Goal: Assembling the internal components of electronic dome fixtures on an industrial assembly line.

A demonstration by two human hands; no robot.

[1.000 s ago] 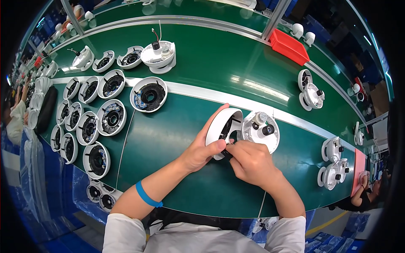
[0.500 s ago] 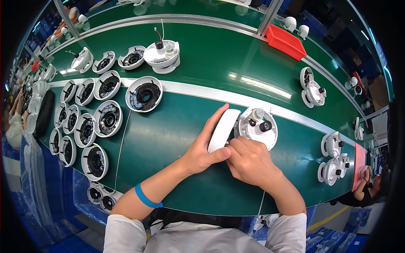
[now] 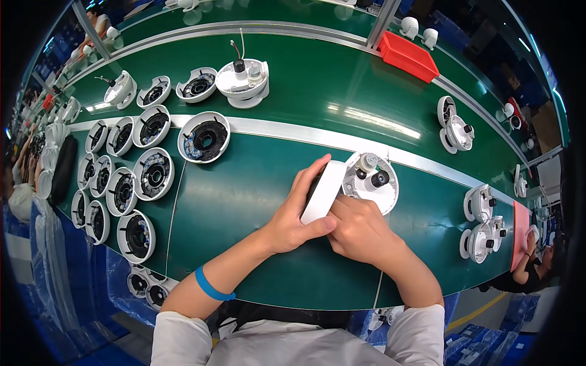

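Observation:
My left hand point(image 3: 284, 222) grips a white round camera housing cover point(image 3: 324, 193), tilted on edge, with the thumb along its lower rim. My right hand point(image 3: 361, 230) is closed, its fingers curled in beside the cover's inner side. Whatever those fingertips pinch is hidden behind the cover and the knuckles. Just beyond my right hand lies a white camera body half point(image 3: 383, 196) with a black lens and a round motor-like part, open side up. Cover and body half are close together; whether a wire joins them cannot be seen.
Several white covers point(image 3: 154, 173) with black rings inside stand on the left of the green table point(image 3: 244, 189). An open camera body point(image 3: 244, 82) with upright wires is beyond them. More camera bodies point(image 3: 482, 238) stand at the right. A red tray point(image 3: 408, 58) is at the back.
The view has shifted slightly. My left hand still holds the cover, now turned a little. My right hand's fingers have moved slightly farther in behind it.

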